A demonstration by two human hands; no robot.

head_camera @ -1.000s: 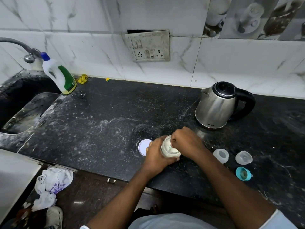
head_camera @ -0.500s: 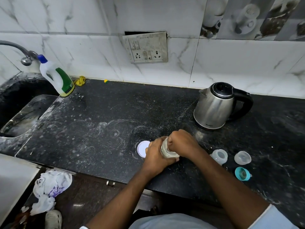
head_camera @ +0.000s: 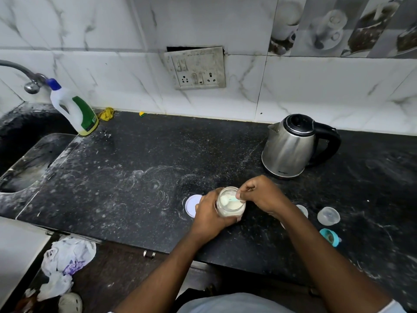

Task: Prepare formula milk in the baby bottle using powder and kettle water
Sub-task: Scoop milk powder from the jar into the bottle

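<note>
left hand wrapped round powder jar | right hand pinching scoop inside it | bottle sits just right, behind that wrist

Bare forearms, light blue-grey shirt, short white-edged sleeve
</note>
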